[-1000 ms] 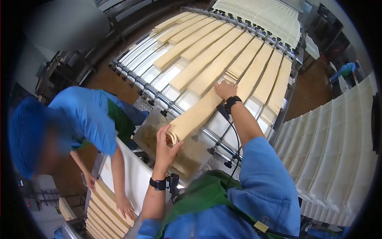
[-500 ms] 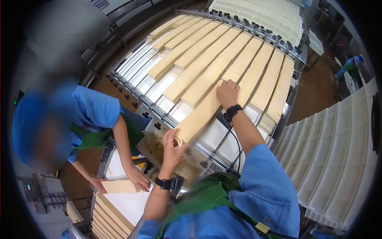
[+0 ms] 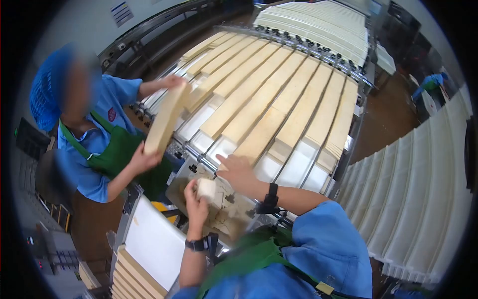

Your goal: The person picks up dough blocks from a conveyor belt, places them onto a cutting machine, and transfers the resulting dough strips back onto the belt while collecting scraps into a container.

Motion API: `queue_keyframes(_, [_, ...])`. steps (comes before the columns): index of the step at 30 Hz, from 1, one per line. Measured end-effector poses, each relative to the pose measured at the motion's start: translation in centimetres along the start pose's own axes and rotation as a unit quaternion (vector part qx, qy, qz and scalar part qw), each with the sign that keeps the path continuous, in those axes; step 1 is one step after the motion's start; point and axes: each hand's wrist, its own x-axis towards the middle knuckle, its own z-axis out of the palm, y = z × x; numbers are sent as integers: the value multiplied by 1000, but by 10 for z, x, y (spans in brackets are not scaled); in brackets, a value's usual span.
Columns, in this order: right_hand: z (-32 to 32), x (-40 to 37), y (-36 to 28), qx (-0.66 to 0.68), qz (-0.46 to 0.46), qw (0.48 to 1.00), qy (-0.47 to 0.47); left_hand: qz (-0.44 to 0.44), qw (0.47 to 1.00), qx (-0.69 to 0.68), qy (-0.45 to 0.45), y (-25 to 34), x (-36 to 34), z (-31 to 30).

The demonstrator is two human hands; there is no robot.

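My left hand (image 3: 195, 207) is closed around a small pale block (image 3: 206, 190), held above a bin (image 3: 172, 192) of pale scraps. Close by, my right hand (image 3: 242, 175) rests its outstretched fingers at the near end of a long pale strip (image 3: 264, 134) that looks like stacked dough sheets. That strip lies in a row of similar strips on a rack with metal rails (image 3: 199, 157). Both my wrists wear black bands.
At the left, a co-worker (image 3: 107, 134) holds another long strip (image 3: 168, 119) in both hands, near the rack's left edge. More strips (image 3: 137, 274) lie on a white board (image 3: 154, 244) below. Ridged white trays (image 3: 408, 189) stand along the right side.
My right hand has drawn back to the strip's near end. My left hand has come away with a small block. The co-worker has lifted a strip from the white board toward the rack.
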Motion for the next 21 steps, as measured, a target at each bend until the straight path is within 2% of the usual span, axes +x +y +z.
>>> queue_keyframes(1, [-2,1,-5,-7,7,1000,4,-9,1000,-17,10,3,-9,-11])
queue_keyframes(3, [-12,6,-19,-33,2,997,-68,-5,999,18,29,-12,-28,-34])
queue_keyframes(4, [-13,9,-25,-34,7,996,-88,-57,997,28,40,-3,-41,-44])
queue_keyframes(6, [-2,10,-35,-74,2,994,-78,-70,995,42,53,-39,-67,-80])
queue_keyframes(8, [14,13,-43,-110,-13,991,-68,-84,992,56,76,-38,-87,-100])
queue_keyframes(10, [29,13,-44,-140,33,987,-72,-142,980,35,134,-30,-113,-118])
queue_keyframes(11, [34,13,-43,-138,23,988,-73,-142,979,34,144,-36,-125,-128])
queue_keyframes(13, [37,14,-37,-185,95,969,-132,-141,971,26,192,-56,-155,-152])
queue_keyframes(18, [40,7,-34,-270,93,957,-54,-174,948,46,263,-81,-224,-196])
queue_keyframes(19, [40,9,-34,-258,126,955,-80,-167,948,55,266,-80,-234,-200])
queue_keyframes(20, [52,6,-23,-257,117,958,-54,-164,946,65,274,-80,-245,-207])
queue_keyframes(21, [52,8,-23,-237,131,960,-68,-153,943,101,278,-79,-252,-213])
